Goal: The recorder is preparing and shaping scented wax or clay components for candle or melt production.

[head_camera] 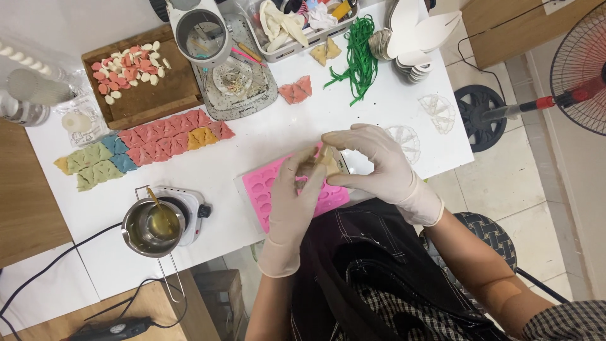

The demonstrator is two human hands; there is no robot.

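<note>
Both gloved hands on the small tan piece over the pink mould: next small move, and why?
Probably lower the small tan butterfly-shaped piece onto the white table: left hand and right hand pinch it above the pink silicone mould, and finished pieces already lie in rows.

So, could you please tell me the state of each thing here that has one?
Left hand: gloved, pinching the yellow piece.
Right hand: gloved, gripping the same piece.
Pink mould: flat on the table.
Small pot: on the hotplate, holding yellowish liquid.
Fan: cannot tell whether running.
</note>
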